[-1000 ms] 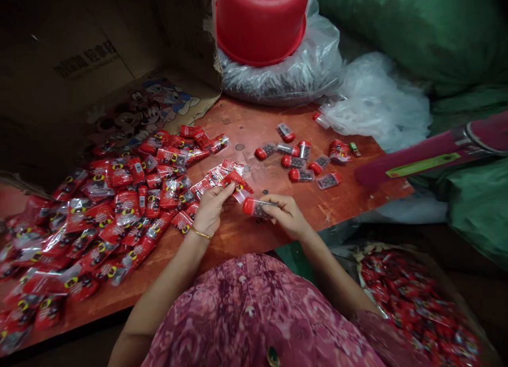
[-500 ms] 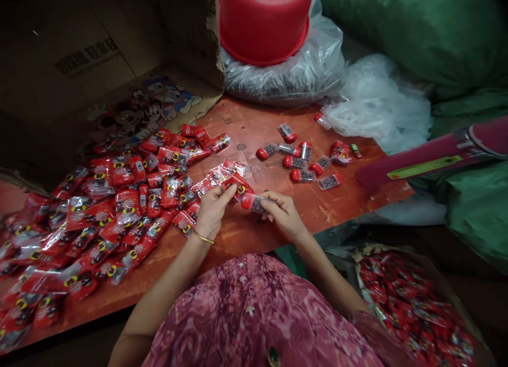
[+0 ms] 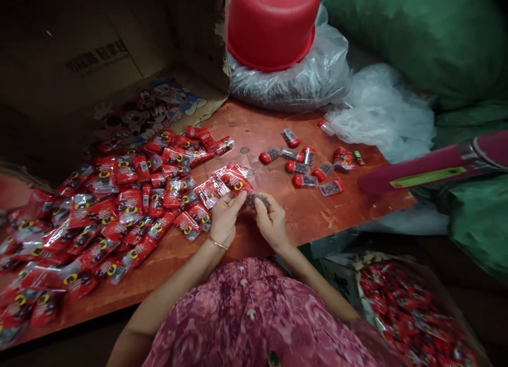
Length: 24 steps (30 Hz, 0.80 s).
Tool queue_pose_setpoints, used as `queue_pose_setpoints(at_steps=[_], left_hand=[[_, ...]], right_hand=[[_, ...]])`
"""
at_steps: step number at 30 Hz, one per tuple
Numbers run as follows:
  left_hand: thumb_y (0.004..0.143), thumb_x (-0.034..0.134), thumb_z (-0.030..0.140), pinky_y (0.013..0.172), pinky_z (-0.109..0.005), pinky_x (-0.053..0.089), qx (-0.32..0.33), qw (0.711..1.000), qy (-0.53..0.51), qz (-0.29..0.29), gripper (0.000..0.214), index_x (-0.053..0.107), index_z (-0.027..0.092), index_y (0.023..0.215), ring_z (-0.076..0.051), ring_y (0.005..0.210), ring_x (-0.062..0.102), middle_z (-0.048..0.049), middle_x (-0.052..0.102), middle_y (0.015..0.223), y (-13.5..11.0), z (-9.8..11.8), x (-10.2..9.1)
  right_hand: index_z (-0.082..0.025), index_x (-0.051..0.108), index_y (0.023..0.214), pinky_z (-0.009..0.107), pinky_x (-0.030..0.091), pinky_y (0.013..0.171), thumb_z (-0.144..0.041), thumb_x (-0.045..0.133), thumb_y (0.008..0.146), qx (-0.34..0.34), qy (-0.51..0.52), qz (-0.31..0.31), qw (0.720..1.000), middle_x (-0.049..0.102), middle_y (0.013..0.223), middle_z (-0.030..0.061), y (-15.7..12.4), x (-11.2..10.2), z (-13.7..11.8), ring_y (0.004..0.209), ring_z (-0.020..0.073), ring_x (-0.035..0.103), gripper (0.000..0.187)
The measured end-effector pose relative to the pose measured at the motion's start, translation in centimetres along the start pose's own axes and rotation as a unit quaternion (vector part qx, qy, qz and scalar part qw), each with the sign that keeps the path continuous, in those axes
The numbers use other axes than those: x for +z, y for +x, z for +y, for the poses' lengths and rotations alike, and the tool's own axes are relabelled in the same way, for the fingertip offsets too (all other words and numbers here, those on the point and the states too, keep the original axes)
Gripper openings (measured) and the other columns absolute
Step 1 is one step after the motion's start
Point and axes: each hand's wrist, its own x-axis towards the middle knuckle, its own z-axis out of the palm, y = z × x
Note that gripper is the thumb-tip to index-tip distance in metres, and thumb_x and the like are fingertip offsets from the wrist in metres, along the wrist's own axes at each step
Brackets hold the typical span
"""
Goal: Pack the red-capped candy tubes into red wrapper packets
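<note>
In the head view, the person's left hand [image 3: 225,217] pinches a flat red printed plastic packet [image 3: 238,182] between thumb and fingers, while the right hand [image 3: 272,222] grips a small clear plastic tube with dark contents [image 3: 259,199] against the packet's near edge, though how far inside it sits cannot be told. Both are held above the reddish-orange tabletop [image 3: 278,113], between a large heap of glossy red plastic packets [image 3: 130,200] on the left and several loose red-capped clear tubes [image 3: 305,181] on the right.
</note>
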Motion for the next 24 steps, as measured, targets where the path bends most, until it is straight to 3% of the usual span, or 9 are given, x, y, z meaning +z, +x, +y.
queue_pose_setpoints(at_steps=[3, 9, 13, 15, 19, 24], left_hand=[[0.040, 0.084, 0.039, 0.067, -0.023, 0.046, -0.003, 1.000, 0.007, 0.005, 0.044, 0.064, 0.014, 0.071, -0.011, 0.064, 0.060, -0.0016, 0.068, 0.071, 0.2, -0.1, 0.0], [0.046, 0.080, 0.046, 0.056, -0.023, 0.043, -0.007, 0.999, 0.031, -0.032, 0.040, 0.062, 0.013, 0.059, -0.011, 0.055, 0.056, -0.0001, 0.062, 0.056, 1.0, 0.9, -0.4], [0.044, 0.082, 0.040, 0.061, -0.022, 0.045, 0.021, 0.998, 0.036, -0.044, 0.036, 0.065, 0.014, 0.061, -0.010, 0.058, 0.056, 0.0004, 0.064, 0.060, 1.4, 1.4, -0.5], [0.047, 0.081, 0.040, 0.057, -0.023, 0.045, 0.003, 0.996, 0.047, -0.071, 0.034, 0.066, 0.014, 0.063, -0.010, 0.055, 0.056, 0.0000, 0.064, 0.059, 1.5, 1.7, -0.5], [0.054, 0.079, 0.037, 0.050, -0.022, 0.043, -0.048, 0.995, 0.043, -0.081, 0.028, 0.064, 0.014, 0.059, -0.010, 0.051, 0.054, -0.0007, 0.062, 0.056, 1.9, 2.5, -0.6], [0.052, 0.080, 0.039, 0.046, -0.021, 0.042, -0.057, 0.991, 0.045, -0.109, 0.034, 0.064, 0.013, 0.067, -0.012, 0.055, 0.058, -0.0031, 0.067, 0.066, 2.2, 2.7, -0.8]], right_hand=[[-0.020, 0.051, 0.091, 0.024, 0.042, 0.054, -0.040, 0.041, 0.089, 0.014, 0.013, -0.020, 1.000, 0.049, 0.059, -0.0035, 0.3, 0.4, -0.2, 0.053, 0.0106, 0.048, 0.023], [-0.020, 0.050, 0.088, 0.023, 0.039, 0.051, -0.040, 0.042, 0.088, 0.001, 0.011, -0.095, 0.995, 0.046, 0.059, -0.0041, 1.6, 0.8, -0.8, 0.052, 0.0101, 0.044, 0.021], [-0.020, 0.049, 0.081, 0.024, 0.041, 0.056, -0.041, 0.045, 0.086, -0.004, -0.004, -0.052, 0.999, 0.050, 0.065, -0.0016, 2.1, 1.5, -1.0, 0.059, 0.0112, 0.048, 0.022], [-0.021, 0.047, 0.086, 0.024, 0.042, 0.053, -0.044, 0.045, 0.085, 0.019, 0.041, -0.061, 0.997, 0.051, 0.066, -0.0028, 2.3, 1.6, -1.1, 0.055, 0.0101, 0.048, 0.023], [-0.023, 0.042, 0.101, 0.021, 0.040, 0.043, -0.049, 0.050, 0.081, 0.072, 0.159, -0.141, 0.974, 0.053, 0.064, -0.0070, 2.6, 1.2, -1.2, 0.040, 0.0066, 0.046, 0.034], [-0.021, 0.047, 0.088, 0.020, 0.040, 0.041, -0.045, 0.058, 0.076, 0.069, 0.130, -0.123, 0.981, 0.054, 0.057, -0.0075, 3.5, 1.5, -0.3, 0.040, 0.0071, 0.049, 0.029]])
